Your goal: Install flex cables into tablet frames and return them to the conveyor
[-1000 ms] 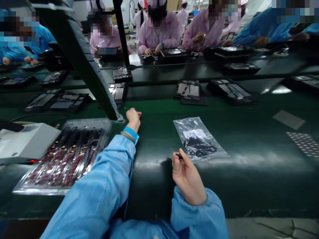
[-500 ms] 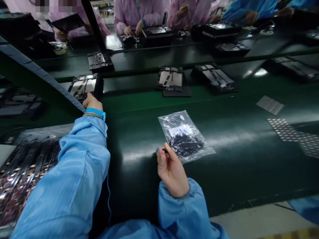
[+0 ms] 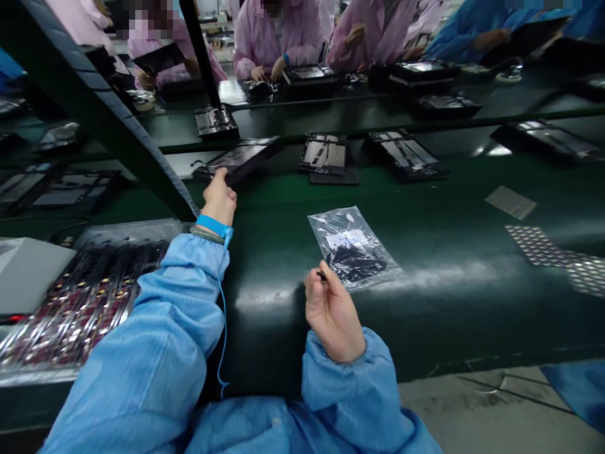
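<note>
My left hand (image 3: 220,198) is stretched forward, its fingers closed on the near edge of an opened tablet (image 3: 246,154) with exposed innards. That tablet sits tilted at the back of the green bench, and some of my fingers are hidden. Close to my body, my right hand (image 3: 334,312) pinches a small black part (image 3: 322,275) between thumb and fingers; its exact kind is too small to make out. Just beyond the right hand lies a clear plastic bag (image 3: 354,249) holding many small black pieces and a white label.
More opened tablets (image 3: 324,153) line the bench (image 3: 449,328). Sheets of small round pieces (image 3: 539,246) lie at right. A tray of strip-like parts (image 3: 89,296) and a grey box (image 3: 33,271) stand left, beneath a slanted post (image 3: 118,113). Co-workers in pink and blue sit opposite.
My left hand has moved right with the tablet, which has turned and tilted. My right hand still pinches the small black part. The view has shifted somewhat.
</note>
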`<state>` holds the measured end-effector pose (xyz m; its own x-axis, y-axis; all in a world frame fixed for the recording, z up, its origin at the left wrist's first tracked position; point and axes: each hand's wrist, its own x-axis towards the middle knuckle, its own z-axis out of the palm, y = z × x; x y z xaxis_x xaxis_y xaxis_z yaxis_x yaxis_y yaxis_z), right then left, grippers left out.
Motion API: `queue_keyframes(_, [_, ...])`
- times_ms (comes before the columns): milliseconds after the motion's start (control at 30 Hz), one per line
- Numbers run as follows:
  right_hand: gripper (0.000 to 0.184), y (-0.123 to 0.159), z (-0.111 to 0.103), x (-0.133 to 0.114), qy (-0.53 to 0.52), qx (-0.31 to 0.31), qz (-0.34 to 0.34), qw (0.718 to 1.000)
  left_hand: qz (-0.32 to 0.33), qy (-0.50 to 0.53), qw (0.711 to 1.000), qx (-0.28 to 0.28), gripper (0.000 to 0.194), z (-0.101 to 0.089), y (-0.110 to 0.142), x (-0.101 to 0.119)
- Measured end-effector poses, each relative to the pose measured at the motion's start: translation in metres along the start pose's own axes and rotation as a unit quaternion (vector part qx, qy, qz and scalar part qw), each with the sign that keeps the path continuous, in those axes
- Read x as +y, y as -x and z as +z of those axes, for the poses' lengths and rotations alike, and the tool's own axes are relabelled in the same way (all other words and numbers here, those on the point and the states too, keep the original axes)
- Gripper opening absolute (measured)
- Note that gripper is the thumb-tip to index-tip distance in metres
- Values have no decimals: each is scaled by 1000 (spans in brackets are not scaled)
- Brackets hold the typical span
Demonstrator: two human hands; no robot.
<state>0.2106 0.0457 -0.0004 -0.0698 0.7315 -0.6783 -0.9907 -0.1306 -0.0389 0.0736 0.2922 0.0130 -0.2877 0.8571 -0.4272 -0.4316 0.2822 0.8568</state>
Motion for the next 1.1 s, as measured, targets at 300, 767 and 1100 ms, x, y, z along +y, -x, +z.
queue_keyframes(300, [19,72,-38,-43,5,-35,-194,980,41,-50,986,-153,38,-115,156,-29])
queue_keyframes(767, [38,8,-29,3,365,-83,-368,851,58,-415,904,-88,47,-302,217,-61])
queue_keyframes(1100, [40,-50,-28,33,597,-71,-351,718,-141,-77,961,-224,52,-248,206,-57])
